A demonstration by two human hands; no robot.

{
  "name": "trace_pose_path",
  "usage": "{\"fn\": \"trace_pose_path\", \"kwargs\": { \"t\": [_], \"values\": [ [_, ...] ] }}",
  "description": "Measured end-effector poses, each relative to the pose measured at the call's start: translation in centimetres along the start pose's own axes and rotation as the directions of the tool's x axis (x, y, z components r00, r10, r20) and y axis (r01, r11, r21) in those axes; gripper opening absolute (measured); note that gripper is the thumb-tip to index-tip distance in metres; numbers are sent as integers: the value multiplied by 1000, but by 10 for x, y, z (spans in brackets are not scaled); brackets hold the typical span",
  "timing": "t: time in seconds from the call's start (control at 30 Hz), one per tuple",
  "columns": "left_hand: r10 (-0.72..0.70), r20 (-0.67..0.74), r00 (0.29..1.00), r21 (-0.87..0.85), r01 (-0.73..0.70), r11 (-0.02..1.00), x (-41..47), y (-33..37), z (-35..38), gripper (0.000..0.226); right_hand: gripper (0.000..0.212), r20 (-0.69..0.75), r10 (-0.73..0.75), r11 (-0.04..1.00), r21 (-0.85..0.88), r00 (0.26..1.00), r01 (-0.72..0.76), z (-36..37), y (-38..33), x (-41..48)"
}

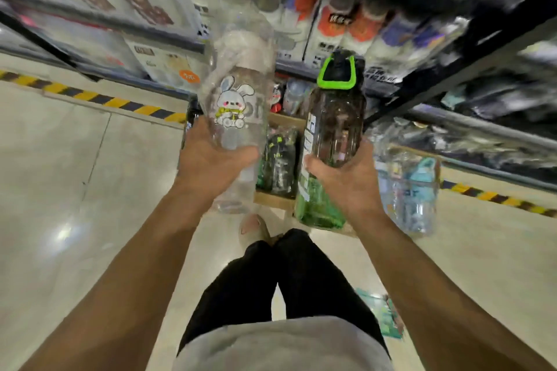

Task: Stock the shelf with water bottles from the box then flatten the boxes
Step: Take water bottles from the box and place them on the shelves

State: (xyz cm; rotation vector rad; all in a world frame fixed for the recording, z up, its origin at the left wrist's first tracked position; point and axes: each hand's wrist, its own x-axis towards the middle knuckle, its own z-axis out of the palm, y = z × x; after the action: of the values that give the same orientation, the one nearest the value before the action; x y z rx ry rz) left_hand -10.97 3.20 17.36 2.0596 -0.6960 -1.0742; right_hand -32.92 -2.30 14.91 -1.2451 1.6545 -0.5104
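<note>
Head view showed 2 hands raised before the shelf (428,84), each holding 1 bottle. The left hand (211,156) had its fingers curled round a clear rabbit-print bottle (238,93). The right hand (346,178) had its fingers wrapped round a green-tinted bottle (334,129). Below on the floor (90,190) stood 2 boxes of wrapped bottles: a cardboard box (272,200) and a second box (438,172) to its right.
</note>
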Motion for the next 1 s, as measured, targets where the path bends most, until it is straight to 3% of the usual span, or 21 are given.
{"fn": "trace_pose_path", "kwargs": {
  "t": [0.27,0.37,0.43,0.5,0.67,1.0],
  "values": [
    [299,72,951,-86,-293,952,-103,180,-27,71,68,-197,-251,965,25,948,260,-161,-127,-90],
    [445,81,892,-93,-438,894,-142,240,-14,63,63,-301,-354,927,16,886,375,-221,-153,-109],
    [533,90,841,-110,-524,845,-171,277,0,73,57,-345,-399,900,32,850,435,-264,-164,-119],
    [599,89,796,-152,-583,798,-200,309,20,84,57,-389,-448,866,36,805,499,-309,-169,-129],
    [746,69,663,-231,-716,658,-290,381,94,67,67,-506,-544,783,-20,669,622,-436,-162,-163],
    [874,111,474,-362,-800,480,-435,507,272,77,77,-668,-565,724,-118,485,680,-685,-128,-219]
  ]
}}
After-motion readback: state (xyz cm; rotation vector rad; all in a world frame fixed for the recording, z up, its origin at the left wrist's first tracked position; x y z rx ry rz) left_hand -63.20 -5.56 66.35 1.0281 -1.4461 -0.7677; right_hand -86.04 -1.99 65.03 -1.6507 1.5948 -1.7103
